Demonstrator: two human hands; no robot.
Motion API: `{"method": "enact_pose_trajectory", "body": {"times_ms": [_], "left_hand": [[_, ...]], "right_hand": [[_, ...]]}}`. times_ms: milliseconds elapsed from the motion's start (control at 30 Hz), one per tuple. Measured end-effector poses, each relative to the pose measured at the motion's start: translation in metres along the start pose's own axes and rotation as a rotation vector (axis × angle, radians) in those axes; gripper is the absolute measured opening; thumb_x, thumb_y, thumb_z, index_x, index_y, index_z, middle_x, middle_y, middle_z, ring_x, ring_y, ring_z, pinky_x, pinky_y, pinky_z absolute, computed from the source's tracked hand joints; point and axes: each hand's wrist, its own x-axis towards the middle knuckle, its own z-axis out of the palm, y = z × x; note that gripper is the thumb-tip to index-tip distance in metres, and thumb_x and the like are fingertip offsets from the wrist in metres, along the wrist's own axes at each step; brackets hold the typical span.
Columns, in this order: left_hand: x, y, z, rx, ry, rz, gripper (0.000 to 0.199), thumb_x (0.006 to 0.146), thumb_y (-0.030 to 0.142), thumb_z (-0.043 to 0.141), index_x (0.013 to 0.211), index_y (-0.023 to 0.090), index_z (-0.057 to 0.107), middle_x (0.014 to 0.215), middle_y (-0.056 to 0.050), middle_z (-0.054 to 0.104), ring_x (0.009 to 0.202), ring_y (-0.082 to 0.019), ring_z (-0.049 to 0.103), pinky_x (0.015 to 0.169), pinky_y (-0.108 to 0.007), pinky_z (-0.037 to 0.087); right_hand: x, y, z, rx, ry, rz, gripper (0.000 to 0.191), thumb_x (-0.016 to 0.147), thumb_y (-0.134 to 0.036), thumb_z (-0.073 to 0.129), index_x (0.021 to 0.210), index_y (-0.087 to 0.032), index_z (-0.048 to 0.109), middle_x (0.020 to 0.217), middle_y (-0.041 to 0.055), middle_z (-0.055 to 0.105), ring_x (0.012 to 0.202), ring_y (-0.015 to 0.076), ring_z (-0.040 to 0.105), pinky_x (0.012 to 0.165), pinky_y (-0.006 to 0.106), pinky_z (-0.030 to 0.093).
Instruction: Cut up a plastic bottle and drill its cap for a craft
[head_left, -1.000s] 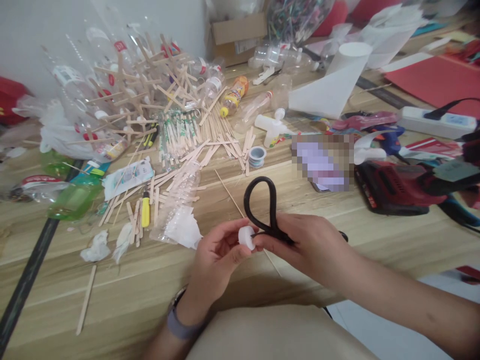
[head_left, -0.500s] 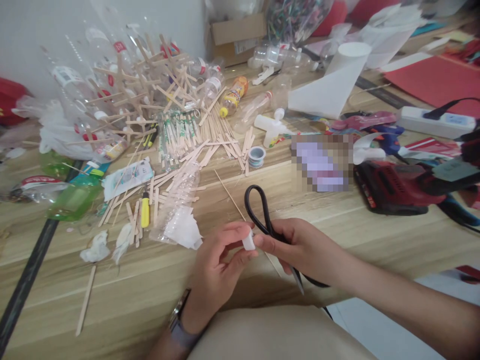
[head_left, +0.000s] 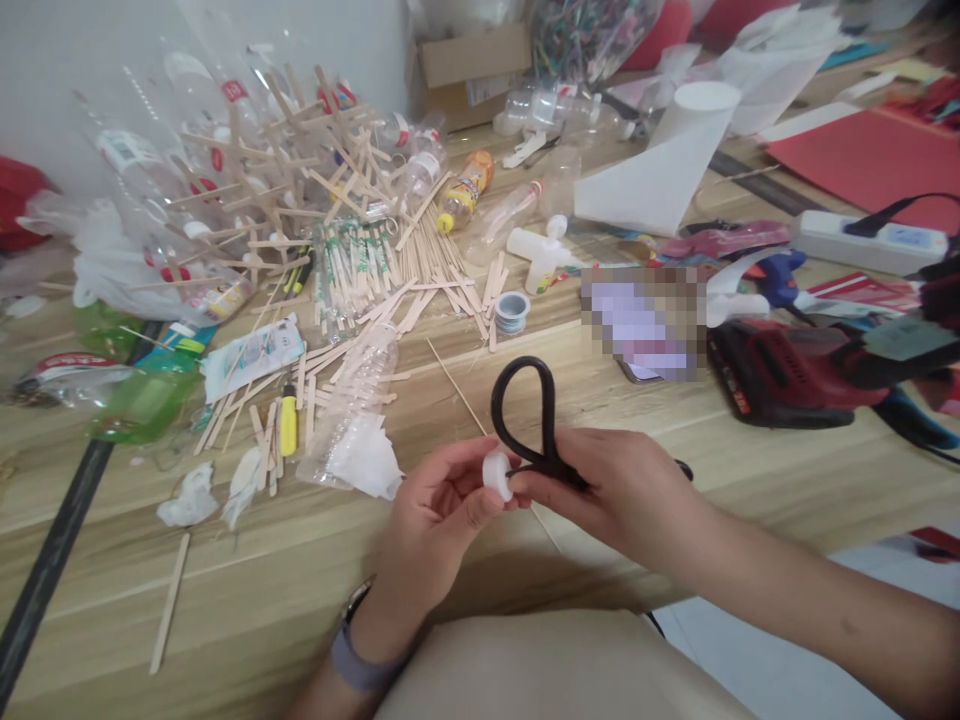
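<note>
Between the thumb and fingers of my left hand (head_left: 442, 510) is a white plastic bottle cap (head_left: 496, 477), its round side turned toward my right hand. My right hand (head_left: 622, 490) is closed around a pair of black-handled scissors (head_left: 551, 420); one large loop stands up above the fingers. A dark part of the scissors reaches the cap's face, and the right fingertips lie close to the cap's edge. Most of the blades are hidden by the right hand. Both hands are held over the near edge of the wooden table (head_left: 315, 590).
Left of my hands lie a cut clear plastic bottle (head_left: 356, 390), a yellow-handled tool (head_left: 289, 425) and scattered wooden sticks (head_left: 170, 600). Beyond are a small spool (head_left: 511, 312) and a blurred phone (head_left: 641, 330). A red cordless power tool (head_left: 787, 375) stands at the right.
The scissors have turned in my right hand: the blade that pointed down toward me no longer shows, and the loop stands more open. The cap has tilted to show its round face.
</note>
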Motion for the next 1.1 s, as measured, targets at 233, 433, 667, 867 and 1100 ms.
{"method": "enact_pose_trajectory", "body": {"times_ms": [233,433,667,867,1100], "left_hand": [[-0.005,-0.001,-0.003,0.357,0.007,0.212,0.033,0.085,0.014,0.069,0.113,0.032,0.068,0.111,-0.001,0.073,0.099,-0.013,0.068,0.082,-0.019,0.056],[-0.003,-0.004,-0.01,0.642,-0.035,0.464,0.036,0.086,0.01,0.066,0.117,0.029,0.065,0.116,-0.006,0.062,0.098,-0.014,0.064,0.08,-0.023,0.055],[0.002,-0.004,-0.005,0.213,-0.045,0.216,0.021,0.083,0.025,0.073,0.104,0.026,0.072,0.102,-0.003,0.067,0.083,-0.013,0.067,0.069,-0.023,0.058],[0.003,-0.007,-0.004,-0.004,-0.021,0.033,0.02,0.08,0.027,0.076,0.099,0.03,0.074,0.09,0.001,0.072,0.075,-0.011,0.068,0.069,-0.022,0.058],[-0.001,-0.004,-0.006,0.395,-0.025,0.349,0.024,0.083,0.014,0.071,0.104,0.027,0.071,0.105,-0.003,0.066,0.091,-0.013,0.066,0.071,-0.02,0.055]], "right_hand": [[0.003,-0.009,0.007,0.464,-0.19,0.32,0.041,0.088,-0.052,0.052,0.063,-0.021,0.049,0.049,-0.0052,0.044,0.044,0.0096,0.04,0.042,0.022,0.026],[0.003,-0.009,0.008,0.703,-0.376,0.503,0.05,0.082,-0.068,0.054,0.065,-0.021,0.047,0.044,-0.0062,0.043,0.04,0.0094,0.041,0.039,0.021,0.026],[0.0,-0.002,-0.001,0.116,-0.009,0.098,0.051,0.094,-0.061,0.045,0.063,-0.02,0.05,0.053,-0.0018,0.051,0.047,0.0116,0.046,0.045,0.024,0.025],[-0.001,0.001,-0.004,-0.155,0.109,-0.154,0.053,0.101,-0.055,0.033,0.069,-0.019,0.056,0.06,0.0014,0.06,0.052,0.0133,0.054,0.049,0.026,0.029],[0.0,-0.006,0.01,0.384,-0.173,0.296,0.044,0.09,-0.053,0.051,0.062,-0.021,0.044,0.05,-0.0051,0.042,0.046,0.0094,0.04,0.043,0.022,0.024]]}}
